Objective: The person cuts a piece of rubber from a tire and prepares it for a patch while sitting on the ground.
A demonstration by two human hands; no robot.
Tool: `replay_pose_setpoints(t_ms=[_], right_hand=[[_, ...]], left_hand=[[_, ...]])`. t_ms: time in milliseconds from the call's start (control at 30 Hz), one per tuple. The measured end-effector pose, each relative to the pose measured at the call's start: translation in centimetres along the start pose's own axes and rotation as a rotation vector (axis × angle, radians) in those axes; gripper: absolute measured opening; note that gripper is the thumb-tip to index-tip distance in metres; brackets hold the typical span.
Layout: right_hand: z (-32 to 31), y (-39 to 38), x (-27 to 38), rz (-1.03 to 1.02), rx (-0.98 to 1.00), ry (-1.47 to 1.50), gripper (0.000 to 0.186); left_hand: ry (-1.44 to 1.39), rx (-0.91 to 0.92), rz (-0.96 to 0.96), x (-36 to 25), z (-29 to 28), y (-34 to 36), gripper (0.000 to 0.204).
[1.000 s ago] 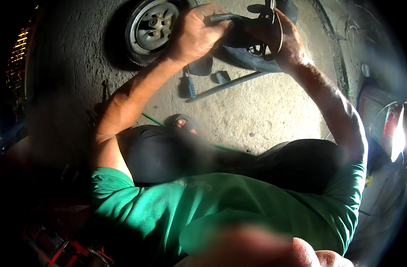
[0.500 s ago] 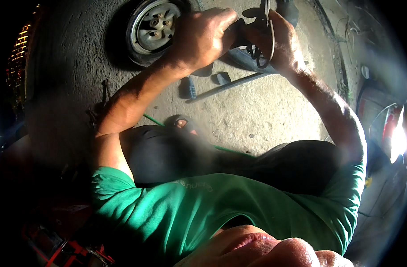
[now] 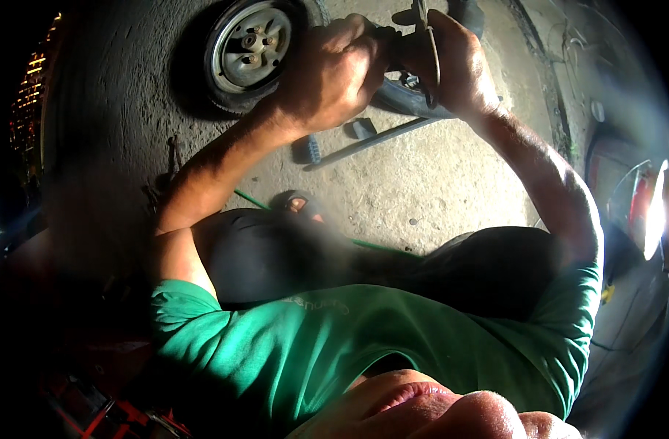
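Note:
Both hands are raised at the top of the view, close together around a dark part (image 3: 397,48) whose kind is hidden by fingers and shadow. My left hand (image 3: 331,77) has its fingers curled at the left end of that part. My right hand (image 3: 457,69) is closed around its right side. A thin pale cable (image 3: 431,47) runs down in front of the right hand's fingers. Just left of my left hand lies a small wheel (image 3: 239,72) with a metal rim and black tyre. Under the hands, a second tyre (image 3: 407,101) shows in part.
On the rough concrete lie a long metal bar (image 3: 378,141), a tool with a ribbed grip (image 3: 314,148) and a small dark block (image 3: 361,129). A green hose (image 3: 252,198) passes by my sandalled foot (image 3: 298,204). At far right, a bright lamp (image 3: 656,212) glares.
My left hand has turned and its fingers are more curled against the dark part. The right hand and cable have shifted slightly left, and the cable loop looks narrower.

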State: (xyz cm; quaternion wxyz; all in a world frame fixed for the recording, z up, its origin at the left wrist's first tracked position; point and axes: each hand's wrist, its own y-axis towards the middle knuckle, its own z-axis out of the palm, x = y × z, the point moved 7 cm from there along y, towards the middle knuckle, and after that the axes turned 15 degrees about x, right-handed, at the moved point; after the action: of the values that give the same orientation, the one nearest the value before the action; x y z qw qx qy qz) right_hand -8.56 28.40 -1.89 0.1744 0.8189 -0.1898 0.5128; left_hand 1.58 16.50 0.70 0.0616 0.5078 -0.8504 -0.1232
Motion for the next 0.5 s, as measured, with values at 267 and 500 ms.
replay_pose_setpoints(t_ms=[267, 500], right_hand=[[-0.1, -0.7, -3.2, 0.063, 0.038, 0.563, 0.044], [0.5, -0.5, -2.2, -0.055, 0.035, 0.467, 0.040]], left_hand=[[-0.355, 0.166, -0.128, 1.2, 2.3, -0.4, 0.033], [-0.566, 0.025, -0.025, 5.8, 6.4, -4.3, 0.058]])
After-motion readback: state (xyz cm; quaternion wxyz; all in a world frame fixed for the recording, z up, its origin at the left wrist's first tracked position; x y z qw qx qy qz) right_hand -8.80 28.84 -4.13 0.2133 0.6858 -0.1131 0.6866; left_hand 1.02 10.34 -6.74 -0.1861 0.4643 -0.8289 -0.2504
